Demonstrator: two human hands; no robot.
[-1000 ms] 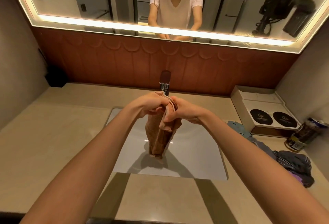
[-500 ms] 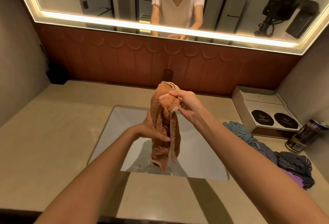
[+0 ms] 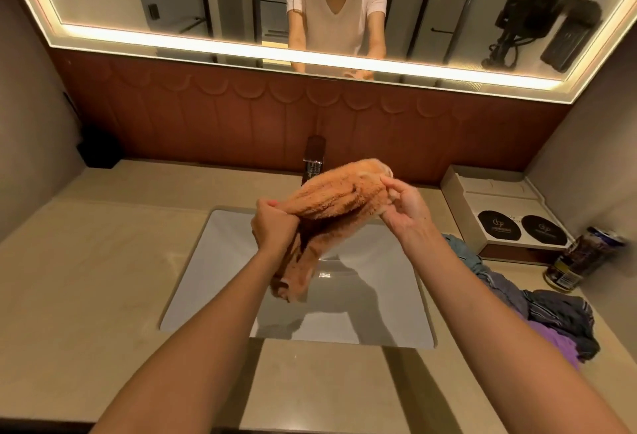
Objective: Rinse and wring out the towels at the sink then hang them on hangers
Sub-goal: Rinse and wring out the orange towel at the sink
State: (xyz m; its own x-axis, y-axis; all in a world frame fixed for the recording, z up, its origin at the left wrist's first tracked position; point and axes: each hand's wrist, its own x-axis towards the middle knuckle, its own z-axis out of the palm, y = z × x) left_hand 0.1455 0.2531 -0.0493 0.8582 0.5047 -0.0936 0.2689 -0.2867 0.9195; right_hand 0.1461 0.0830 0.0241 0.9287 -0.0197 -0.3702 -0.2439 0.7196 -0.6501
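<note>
**Position of the workpiece.** The orange terry-cloth towel (image 3: 337, 199) is held in the air at the centre of the frame, above the white rectangular sink basin (image 3: 379, 295) and in front of the dark upright faucet (image 3: 313, 157). It is bunched into a thick roll.

**Hand state.**
- The left hand (image 3: 274, 226) is closed into a fist round the roll at its lower-left part. A loose tail of cloth hangs below this fist toward the basin.
- The right hand (image 3: 406, 206) holds the upper-right end, with thumb and fingers curled narrowly onto the cloth.

**Controlling relation.** The long axis of the roll runs from the left fist at centre-left up to the right hand at centre-right, on a shallow diagonal. Both hands are on the same axis, one at each end of the taut section, with the free tail nearer the left hand. This layout suits a counter-rotating twist. The step in hand appears to be wringing.

**Surroundings.** A heap of grey, blue and purple cloths (image 3: 558, 313) lies on the beige stone counter (image 3: 86, 278) at the right of the frame, beside the basin. No hanger is visible.
</note>
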